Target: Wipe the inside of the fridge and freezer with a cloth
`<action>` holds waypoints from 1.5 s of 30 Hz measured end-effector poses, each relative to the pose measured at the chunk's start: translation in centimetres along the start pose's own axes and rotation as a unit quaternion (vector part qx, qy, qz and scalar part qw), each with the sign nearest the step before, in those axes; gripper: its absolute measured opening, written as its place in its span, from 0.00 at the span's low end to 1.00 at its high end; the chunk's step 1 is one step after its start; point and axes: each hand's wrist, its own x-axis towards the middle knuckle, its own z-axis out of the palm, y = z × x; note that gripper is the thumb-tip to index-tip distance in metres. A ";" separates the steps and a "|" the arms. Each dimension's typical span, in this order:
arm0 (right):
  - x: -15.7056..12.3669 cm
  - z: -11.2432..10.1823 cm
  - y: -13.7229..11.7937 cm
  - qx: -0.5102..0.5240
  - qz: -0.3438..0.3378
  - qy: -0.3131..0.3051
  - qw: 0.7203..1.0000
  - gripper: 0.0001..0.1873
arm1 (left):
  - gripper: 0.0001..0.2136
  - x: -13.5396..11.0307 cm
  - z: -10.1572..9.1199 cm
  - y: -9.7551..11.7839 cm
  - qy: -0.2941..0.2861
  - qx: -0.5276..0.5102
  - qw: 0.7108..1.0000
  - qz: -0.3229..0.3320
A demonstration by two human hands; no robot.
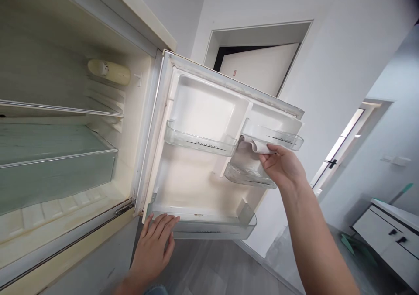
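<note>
The refrigerator door (196, 181) stands swung out, its white inner side facing me. My right hand (283, 166) pinches a white cloth (258, 146) between the upper right door shelf (281, 138) and the middle right door shelf (252, 177). Part of the cloth is bunched against the door's inner wall. My left hand (157, 242) rests with fingers stretched out on the left end of the clear bottom door shelf (216, 229). Another clear shelf (201, 143) sits at the door's upper left.
To the left, the refrigerator's interior (127, 164) holds a glass shelf (62, 107) and a drawer (59, 177). Behind the door are a white wall (330, 59) and a doorway (262, 68). A white cabinet (386, 234) stands at the lower right.
</note>
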 end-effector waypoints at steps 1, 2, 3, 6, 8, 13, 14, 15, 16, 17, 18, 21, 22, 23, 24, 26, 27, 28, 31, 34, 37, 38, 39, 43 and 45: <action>-0.1 0.4 0.4 -0.003 0.001 -0.007 1.000 0.09 | 0.21 0.0 0.0 0.0 -0.003 0.003 1.000 0.002; -0.1 0.7 0.9 -0.006 0.001 -0.016 1.000 0.08 | 0.21 0.0 0.0 0.0 -0.005 0.007 1.000 0.004; -0.2 0.8 1.3 -0.011 0.003 -0.027 1.000 0.07 | 0.21 0.0 0.0 0.0 -0.006 0.011 1.000 0.005; -0.2 0.5 2.1 -0.020 -0.003 -0.037 0.999 0.05 | 0.20 0.1 -0.1 -0.1 -0.005 0.013 1.000 0.008; -0.3 -0.4 2.3 -0.015 -0.025 -0.024 0.999 0.05 | 0.20 0.1 -0.1 -0.2 -0.006 0.011 1.000 0.011; -0.3 -4.2 2.0 -0.107 -0.126 0.027 0.986 0.06 | 0.21 0.0 0.1 -0.2 -0.001 0.006 1.000 0.009; -0.1 -4.9 1.9 -0.151 -0.139 0.039 0.978 0.08 | 0.21 -0.1 0.1 -0.1 0.000 0.005 1.000 0.006; 0.3 -5.5 1.9 -0.196 -0.149 0.047 0.968 0.09 | 0.21 -0.1 0.2 -0.1 0.000 0.003 1.000 0.003; 0.7 -5.9 1.9 -0.238 -0.156 0.050 0.957 0.10 | 0.20 0.0 0.2 0.0 0.000 0.002 1.000 0.000; 1.3 -6.2 2.0 -0.276 -0.161 0.050 0.946 0.10 | 0.20 0.0 0.2 0.0 0.001 0.000 1.000 -0.003; 1.8 -6.3 2.2 -0.311 -0.167 0.043 0.935 0.10 | 0.20 0.0 0.1 0.1 0.001 -0.003 1.000 -0.005; 3.3 -5.6 3.1 -0.418 -0.171 0.005 0.892 0.10 | 0.19 0.2 -0.1 0.2 0.002 -0.012 1.000 -0.013; 3.6 -5.1 3.5 -0.455 -0.172 -0.006 0.874 0.12 | 0.19 0.2 -0.1 0.3 0.002 -0.015 1.000 -0.016; 3.7 -4.5 3.8 -0.491 -0.176 -0.014 0.853 0.14 | 0.19 0.2 -0.2 0.3 0.002 -0.019 1.000 -0.019; 3.7 -3.8 4.2 -0.522 -0.181 -0.020 0.833 0.16 | 0.19 0.2 -0.3 0.3 0.001 -0.022 1.000 -0.021; 3.3 -2.4 4.7 -0.567 -0.200 -0.044 0.797 0.19 | 0.19 0.3 -0.4 0.3 -0.002 -0.029 0.999 -0.023; 2.9 -1.7 4.9 -0.583 -0.210 -0.068 0.782 0.20 | 0.19 0.3 -0.4 0.3 -0.002 -0.032 0.999 -0.024; 2.5 -1.1 5.1 -0.596 -0.218 -0.094 0.767 0.20 | 0.19 0.3 -0.4 0.4 0.000 -0.034 0.999 -0.026; 1.5 0.3 5.3 -0.630 -0.226 -0.145 0.728 0.19 | 0.19 0.4 -0.4 0.4 0.005 -0.037 0.999 -0.027; 1.2 0.6 5.1 -0.685 -0.225 -0.124 0.681 0.20 | 0.20 0.4 -0.4 0.4 0.000 -0.035 0.999 -0.023; 1.7 -0.1 4.5 -0.738 -0.224 -0.076 0.632 0.21 | 0.20 0.4 -0.6 0.4 -0.007 -0.029 0.999 -0.017; 2.0 -0.6 4.3 -0.749 -0.226 -0.059 0.620 0.22 | 0.20 0.4 -0.6 0.4 -0.008 -0.027 0.999 -0.016; 2.4 -1.1 3.9 -0.759 -0.227 -0.043 0.609 0.23 | 0.20 0.4 -0.6 0.4 -0.010 -0.025 1.000 -0.015; 4.2 -3.1 2.7 -0.791 -0.221 0.039 0.569 0.25 | 0.21 0.5 -0.5 0.4 -0.008 -0.023 1.000 -0.017; 4.9 -3.7 2.6 -0.798 -0.223 0.083 0.554 0.25 | 0.20 0.5 -0.4 0.4 -0.005 -0.021 1.000 -0.016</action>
